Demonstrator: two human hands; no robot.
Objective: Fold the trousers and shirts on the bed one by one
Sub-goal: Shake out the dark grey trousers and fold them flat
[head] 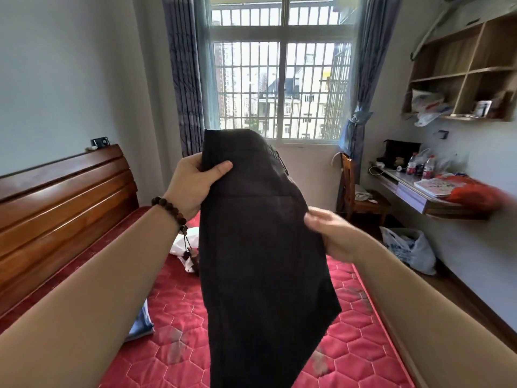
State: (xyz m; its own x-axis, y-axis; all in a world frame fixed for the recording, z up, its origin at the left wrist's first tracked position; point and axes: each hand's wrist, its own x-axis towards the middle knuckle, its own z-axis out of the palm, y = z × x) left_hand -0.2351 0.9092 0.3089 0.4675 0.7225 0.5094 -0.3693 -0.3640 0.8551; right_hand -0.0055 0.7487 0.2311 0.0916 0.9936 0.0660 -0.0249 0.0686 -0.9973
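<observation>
Two hands show: the left hand (193, 186) and the right hand (333, 236). One pair of dark trousers (260, 247) hangs between them. One bed (349, 345) carries one white garment (181, 245) and one pale blue garment (142, 323). One bead bracelet (167, 210) circles the left wrist. The bench (414, 191) bears at least two bottles (428, 168). One wooden chair (361, 197) stands beside it, and one plastic bag (408, 247) lies on the floor.

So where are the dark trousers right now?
In the head view the dark fabric trousers hang mid-frame above the red quilted mattress, lifted before the barred window; the left hand pinches the top edge, the right hand the right side.
</observation>
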